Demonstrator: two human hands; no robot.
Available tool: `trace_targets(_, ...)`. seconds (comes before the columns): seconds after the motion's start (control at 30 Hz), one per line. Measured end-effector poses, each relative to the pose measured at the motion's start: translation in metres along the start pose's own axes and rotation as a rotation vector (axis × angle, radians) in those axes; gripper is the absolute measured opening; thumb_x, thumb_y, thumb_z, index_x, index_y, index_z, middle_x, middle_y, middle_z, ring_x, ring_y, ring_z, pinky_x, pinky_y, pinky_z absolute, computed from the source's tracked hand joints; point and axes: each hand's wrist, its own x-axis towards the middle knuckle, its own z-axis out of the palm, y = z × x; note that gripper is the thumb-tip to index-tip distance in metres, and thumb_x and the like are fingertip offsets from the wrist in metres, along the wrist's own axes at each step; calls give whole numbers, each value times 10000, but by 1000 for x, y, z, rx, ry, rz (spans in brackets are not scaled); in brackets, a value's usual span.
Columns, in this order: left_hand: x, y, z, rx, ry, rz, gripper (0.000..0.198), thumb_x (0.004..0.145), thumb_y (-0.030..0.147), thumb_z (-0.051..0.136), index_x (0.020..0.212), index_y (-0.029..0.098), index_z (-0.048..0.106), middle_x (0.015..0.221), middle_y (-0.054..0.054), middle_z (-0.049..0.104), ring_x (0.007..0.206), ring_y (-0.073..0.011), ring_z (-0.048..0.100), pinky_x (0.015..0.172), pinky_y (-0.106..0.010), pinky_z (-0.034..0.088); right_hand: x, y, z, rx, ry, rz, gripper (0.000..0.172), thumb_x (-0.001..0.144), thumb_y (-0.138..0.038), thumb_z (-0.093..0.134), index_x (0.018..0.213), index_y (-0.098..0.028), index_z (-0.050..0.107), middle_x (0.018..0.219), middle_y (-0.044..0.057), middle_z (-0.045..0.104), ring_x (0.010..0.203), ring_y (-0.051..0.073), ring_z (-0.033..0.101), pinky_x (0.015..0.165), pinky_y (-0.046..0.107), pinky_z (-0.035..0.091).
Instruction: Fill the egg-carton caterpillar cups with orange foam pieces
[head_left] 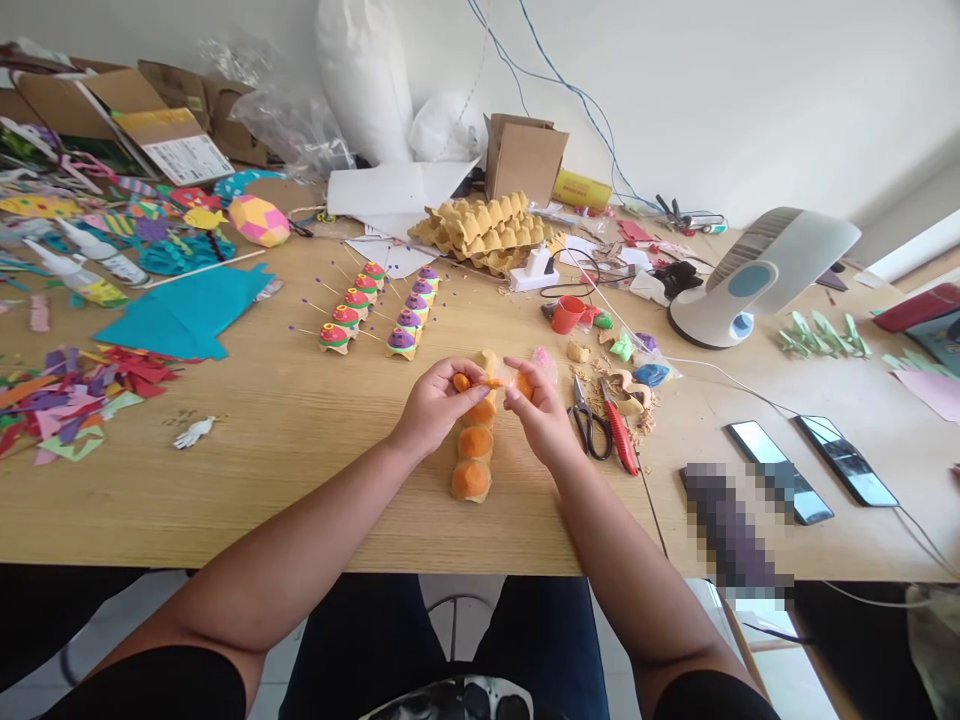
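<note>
Both hands are raised over the middle of the table, pinching soft orange modelling clay (492, 383) drawn out between their fingertips. An orange lump shows in the curled fingers of my left hand (439, 408). My right hand (541, 415) closes thumb and finger on the clay's other end, with more orange in its palm. Beneath them lies an egg carton strip (480, 493), its nearer bumps capped with flattened orange clay; its far end is partly hidden by the hands. Past it stand two painted egg carton caterpillars (347, 315), (412, 318) with pin-like feelers.
To the right lie black-handled scissors (592, 425), a red utility knife (621, 435) and carton scraps. A white fan (757, 280) and phones (780, 470) stand farther right. Stacked egg cartons (487, 230) are behind; coloured paper scraps (75, 400) spread at left.
</note>
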Motion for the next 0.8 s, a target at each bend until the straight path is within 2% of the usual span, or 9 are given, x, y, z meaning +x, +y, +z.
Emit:
trace_targets(0.07, 1, 0, 0, 11, 27, 18, 271, 719, 317, 859, 888, 193, 687, 875, -3, 677, 799, -114, 610, 755, -236, 516, 0, -2, 0, -21, -38, -9, 496, 801, -460, 807, 1253, -299, 683, 1177, 47, 636, 985, 176, 616, 859, 300, 564)
trace_targets(0.17, 2, -1, -2, 40, 38, 47, 255, 734, 317, 852, 886, 191, 691, 871, -6, 687, 812, -119, 620, 767, -238, 515, 0, -1, 1, -55, -40, -17, 490, 810, -464, 803, 1258, -299, 692, 1165, 49, 632, 1031, 190, 607, 910, 315, 560)
trace_targets(0.3, 0, -1, -4, 151, 14, 101, 230, 772, 325, 828, 914, 195, 703, 894, -16, 705, 846, -141, 645, 783, -257, 526, -2, 1, 3, -158, -46, -50, 425, 823, -455, 792, 1211, -294, 728, 1110, 56, 597, 1006, 195, 575, 826, 298, 563)
trace_targets(0.43, -2, 2, -5, 334, -13, 162, 188, 812, 329, 795, 924, 199, 719, 887, -25, 731, 781, -146, 652, 716, -256, 519, -4, 0, 6, -235, -51, -86, 368, 824, -425, 792, 1165, -294, 749, 1057, 56, 565, 1026, 212, 554, 785, 292, 559)
trace_targets(0.5, -3, 4, -5, 387, -54, 194, 174, 844, 338, 768, 948, 204, 728, 918, -42, 760, 797, -162, 683, 731, -271, 536, -4, -1, 5, -246, -48, -90, 371, 827, -424, 788, 1172, -296, 747, 1059, 57, 566, 1038, 217, 552, 794, 298, 558)
trace_targets(0.6, -4, 6, -5, 399, -161, 225, 182, 915, 345, 688, 1042, 217, 717, 1043, -74, 786, 970, -209, 738, 868, -319, 569, -2, -3, 3, -252, -50, -96, 371, 839, -432, 775, 1180, -290, 747, 1042, 58, 580, 1020, 219, 555, 823, 317, 549)
trace_targets(0.7, -6, 5, -5, 367, -304, 219, 240, 979, 313, 590, 1198, 231, 641, 1176, -98, 767, 1131, -224, 722, 985, -356, 550, -1, -3, 1, -278, -2, -104, 349, 843, -433, 771, 1160, -288, 762, 1004, 47, 590, 968, 212, 561, 878, 349, 530)
trace_targets(0.77, -8, 4, -5, 378, -359, 222, 295, 995, 285, 556, 1284, 234, 585, 1222, -112, 752, 1172, -224, 708, 997, -358, 539, 1, -1, -1, -275, 40, -105, 343, 834, -438, 778, 1140, -285, 770, 992, 40, 606, 971, 210, 567, 928, 362, 509)
trace_targets(0.8, -9, 3, -5, 403, -346, 237, 312, 996, 279, 552, 1305, 233, 572, 1220, -115, 753, 1163, -223, 710, 974, -347, 541, 2, 0, -1, -253, 56, -94, 350, 824, -447, 784, 1131, -281, 771, 991, 37, 618, 970, 206, 570, 933, 358, 504)
